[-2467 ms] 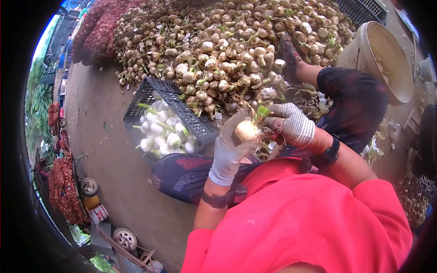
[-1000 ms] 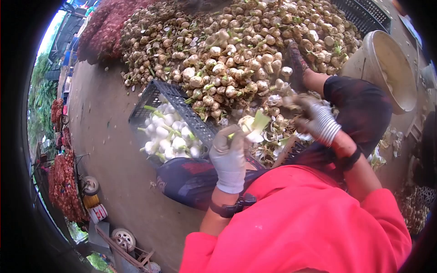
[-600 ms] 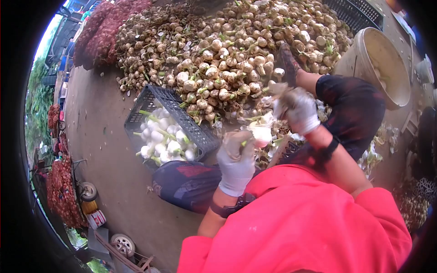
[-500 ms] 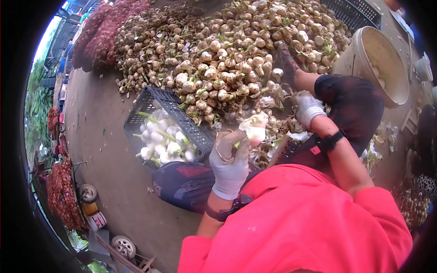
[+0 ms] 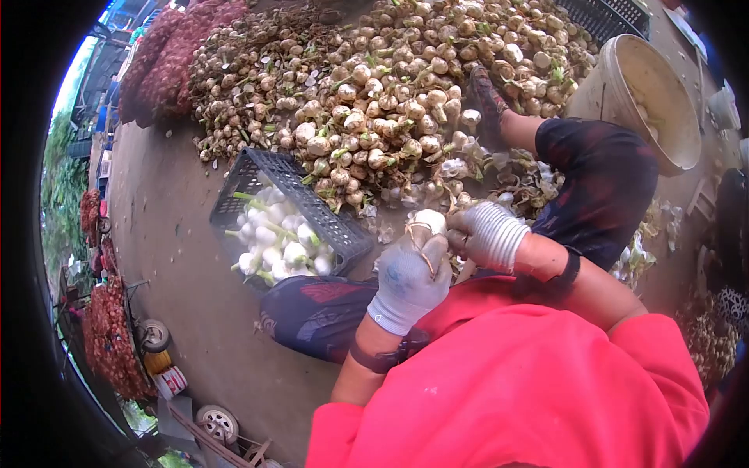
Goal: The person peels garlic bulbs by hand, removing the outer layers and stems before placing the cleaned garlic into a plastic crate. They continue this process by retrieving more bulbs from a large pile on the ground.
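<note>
A white garlic bulb (image 5: 428, 221) is held in my gloved left hand (image 5: 412, 277), with the fingers wrapped around its lower part. A tan band crosses that glove's thumb and fingers. My gloved right hand (image 5: 490, 234) is closed against the right side of the bulb, its fingertips curled and partly hidden. Below and left of my hands, a dark plastic crate (image 5: 300, 204) lies tipped on its side, with cleaned white garlic bulbs (image 5: 275, 234) with green stems at its opening. Loose peeled skins (image 5: 538, 183) are scattered beyond my right hand.
A large heap of unpeeled garlic (image 5: 374, 117) spreads ahead, around one foot. A whitish bucket (image 5: 616, 101) leans at the right with some bulbs inside. Red mesh sacks (image 5: 168, 66) stand at the back left. Another dark crate (image 5: 612, 19) lies behind the heap. A wheeled cart (image 5: 214, 425) is at the lower left.
My right hand has moved left from beside my knee to the bulb. My left hand has turned and shifted slightly right; the loose skin hanging around the bulb no longer shows.
</note>
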Demonstrator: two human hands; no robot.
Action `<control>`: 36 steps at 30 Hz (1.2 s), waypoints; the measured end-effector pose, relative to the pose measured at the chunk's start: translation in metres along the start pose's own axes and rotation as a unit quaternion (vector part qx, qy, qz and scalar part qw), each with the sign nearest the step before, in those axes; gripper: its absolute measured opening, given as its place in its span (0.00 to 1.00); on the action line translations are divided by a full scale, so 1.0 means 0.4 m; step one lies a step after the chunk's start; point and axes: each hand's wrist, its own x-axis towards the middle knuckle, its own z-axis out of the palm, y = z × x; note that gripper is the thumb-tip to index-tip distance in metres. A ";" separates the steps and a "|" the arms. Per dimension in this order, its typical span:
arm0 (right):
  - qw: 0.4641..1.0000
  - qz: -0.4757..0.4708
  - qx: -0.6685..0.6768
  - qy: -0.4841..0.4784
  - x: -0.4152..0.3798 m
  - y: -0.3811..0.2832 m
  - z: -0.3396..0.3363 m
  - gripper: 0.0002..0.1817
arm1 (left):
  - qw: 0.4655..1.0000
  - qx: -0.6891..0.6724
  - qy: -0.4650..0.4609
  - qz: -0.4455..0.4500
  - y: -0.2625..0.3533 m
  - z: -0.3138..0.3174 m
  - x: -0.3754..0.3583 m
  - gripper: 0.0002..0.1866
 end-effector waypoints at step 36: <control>0.802 -0.063 0.526 -0.274 -0.053 -0.011 -0.035 0.20 | 0.759 -0.534 0.149 -0.340 -0.093 -0.023 -0.070 0.06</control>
